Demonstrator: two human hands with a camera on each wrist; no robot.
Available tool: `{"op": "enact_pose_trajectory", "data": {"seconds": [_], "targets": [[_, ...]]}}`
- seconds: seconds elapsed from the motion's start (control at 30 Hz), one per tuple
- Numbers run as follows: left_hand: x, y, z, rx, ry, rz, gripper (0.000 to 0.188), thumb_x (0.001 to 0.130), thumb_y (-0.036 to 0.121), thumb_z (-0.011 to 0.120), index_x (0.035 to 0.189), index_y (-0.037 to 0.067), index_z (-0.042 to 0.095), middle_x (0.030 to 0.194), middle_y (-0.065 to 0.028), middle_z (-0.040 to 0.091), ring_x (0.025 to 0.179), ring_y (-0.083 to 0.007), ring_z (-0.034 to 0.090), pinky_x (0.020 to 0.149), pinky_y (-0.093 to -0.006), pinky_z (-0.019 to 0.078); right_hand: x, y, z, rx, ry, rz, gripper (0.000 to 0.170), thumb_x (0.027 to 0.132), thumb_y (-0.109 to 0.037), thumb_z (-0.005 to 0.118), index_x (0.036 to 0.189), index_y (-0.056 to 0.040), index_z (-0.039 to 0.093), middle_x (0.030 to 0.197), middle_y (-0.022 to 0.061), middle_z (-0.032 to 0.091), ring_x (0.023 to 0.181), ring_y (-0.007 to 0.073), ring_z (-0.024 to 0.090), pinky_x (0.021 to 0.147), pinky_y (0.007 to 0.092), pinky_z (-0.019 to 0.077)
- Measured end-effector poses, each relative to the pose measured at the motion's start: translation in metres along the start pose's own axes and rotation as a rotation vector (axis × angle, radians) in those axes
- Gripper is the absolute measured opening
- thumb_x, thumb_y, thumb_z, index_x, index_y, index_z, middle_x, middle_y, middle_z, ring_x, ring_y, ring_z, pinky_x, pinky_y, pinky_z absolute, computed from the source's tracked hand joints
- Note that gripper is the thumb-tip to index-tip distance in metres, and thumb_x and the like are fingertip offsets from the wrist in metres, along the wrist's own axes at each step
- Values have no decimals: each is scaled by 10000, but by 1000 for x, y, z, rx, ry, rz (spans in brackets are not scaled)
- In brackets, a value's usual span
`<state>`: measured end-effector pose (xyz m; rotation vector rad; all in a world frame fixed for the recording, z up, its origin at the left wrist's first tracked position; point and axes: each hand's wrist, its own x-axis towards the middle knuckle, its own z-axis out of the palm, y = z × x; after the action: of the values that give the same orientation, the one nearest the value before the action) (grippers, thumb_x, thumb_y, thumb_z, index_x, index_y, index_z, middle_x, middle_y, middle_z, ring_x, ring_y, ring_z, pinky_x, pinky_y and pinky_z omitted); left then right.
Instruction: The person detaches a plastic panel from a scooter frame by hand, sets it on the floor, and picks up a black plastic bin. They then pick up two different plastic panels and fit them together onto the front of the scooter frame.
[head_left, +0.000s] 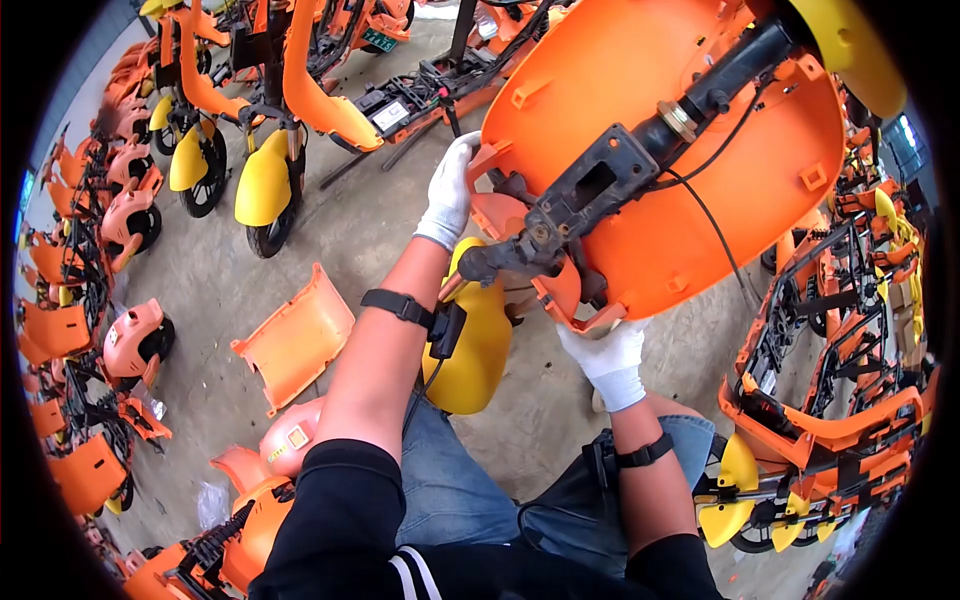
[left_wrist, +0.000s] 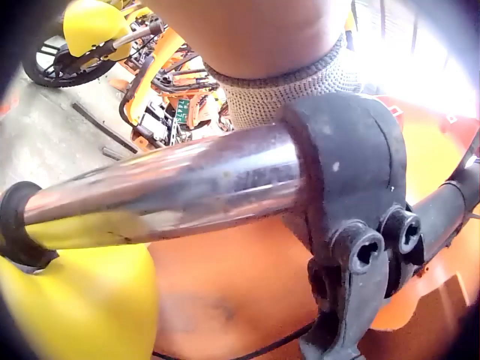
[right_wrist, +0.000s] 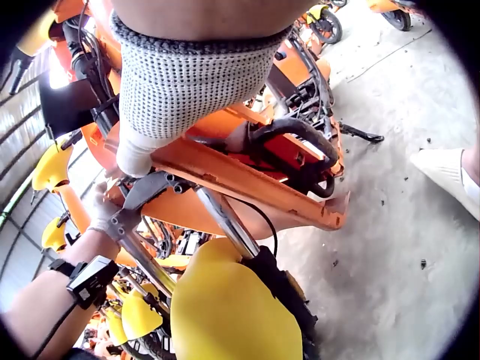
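A large orange scooter body panel (head_left: pixel 720 240), its clipped inner side facing up, lies around a black steering column (head_left: pixel 590 190). My white-gloved left hand (head_left: pixel 452 190) grips the panel's left edge, fingers partly hidden. At the near lower edge my right hand (head_left: pixel 610 358), also gloved, holds the panel rim; the right wrist view shows that glove (right_wrist: pixel 176 97) against the orange edge. A shiny fork tube (left_wrist: pixel 172 187) runs into a black clamp (left_wrist: pixel 349 165) in the left wrist view. Below it sits a yellow front mudguard (head_left: pixel 470 345).
A loose orange panel (head_left: pixel 295 340) lies on the concrete floor to the left. Rows of partly stripped orange scooters stand at both sides, including a bare frame (head_left: pixel 800 400) on the right. Yellow-fendered wheels (head_left: pixel 265 190) stand ahead at left.
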<state>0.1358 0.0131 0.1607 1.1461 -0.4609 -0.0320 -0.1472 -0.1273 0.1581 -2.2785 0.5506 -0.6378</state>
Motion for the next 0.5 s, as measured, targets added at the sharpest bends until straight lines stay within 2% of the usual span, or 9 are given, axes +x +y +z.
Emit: {"op": "enact_pose_trajectory", "data": {"seconds": [0.07, 0.17, 0.27, 0.33, 0.37, 0.43, 0.47, 0.5], "targets": [[-1, -2, -6, 2, -13, -77, 451, 1068, 301, 375, 1328, 2, 590, 1348, -104, 605, 1291, -204, 515, 1133, -337, 337, -3, 0, 0, 48, 5, 54, 912, 643, -211, 914, 1317, 0, 336, 1216, 140, 583, 1059, 246, 608, 917, 390, 509], [-10, 20, 1, 20, 38, -185, 481, 1081, 349, 367, 1335, 4, 586, 1366, -106, 597, 1312, -203, 503, 1133, -337, 336, -5, -2, -2, -14, -7, 69, 931, 635, -208, 926, 1316, 6, 329, 1216, 141, 582, 1062, 253, 607, 936, 399, 497], [-23, 29, 1, 78, 22, -200, 510, 1086, 393, 361, 1373, 25, 567, 1412, -101, 562, 1334, -199, 485, 1143, -336, 323, -5, -1, -2, 131, 47, -37, 915, 640, -211, 932, 1301, 7, 339, 1203, 146, 578, 1072, 260, 594, 947, 405, 488], [-30, 31, -2, 121, 28, -197, 510, 1086, 398, 360, 1387, 39, 562, 1422, -98, 553, 1333, -198, 484, 1149, -334, 315, -7, -2, -4, 186, -8, 49, 921, 654, -248, 929, 1316, 11, 343, 1235, 185, 574, 1107, 302, 596, 959, 414, 487], [-35, 31, -4, 115, 54, -257, 514, 1082, 416, 366, 1397, 58, 558, 1426, -93, 549, 1330, -197, 483, 1135, -335, 337, -8, -2, -6, 205, -27, 77, 924, 659, -260, 928, 1321, 12, 344, 1246, 197, 572, 1119, 316, 596, 963, 417, 486], [-45, 25, -10, 113, 81, -313, 519, 1078, 435, 372, 1406, 78, 555, 1430, -88, 545, 1327, -196, 483, 1121, -335, 360, -9, -2, -15, -156, -207, 211, 965, 703, -420, 880, 1376, 13, 340, 1334, 244, 546, 1180, 379, 584, 996, 425, 475], [-50, 20, -13, 123, 132, -294, 524, 1071, 453, 383, 1407, 90, 556, 1425, -90, 548, 1309, -198, 498, 1089, -339, 398, -12, 0, -17, -150, -206, 203, 965, 703, -420, 880, 1376, 13, 340, 1334, 244, 546, 1180, 379, 584, 996, 425, 475], [-55, 24, -13, 132, 184, -271, 530, 1063, 472, 394, 1407, 102, 558, 1421, -91, 551, 1290, -200, 513, 1057, -343, 437, -16, 4, -17, -364, -313, 202, 930, 733, -486, 827, 1373, 21, 383, 1336, 245, 564, 1180, 397, 590, 1001, 433, 475]]}}
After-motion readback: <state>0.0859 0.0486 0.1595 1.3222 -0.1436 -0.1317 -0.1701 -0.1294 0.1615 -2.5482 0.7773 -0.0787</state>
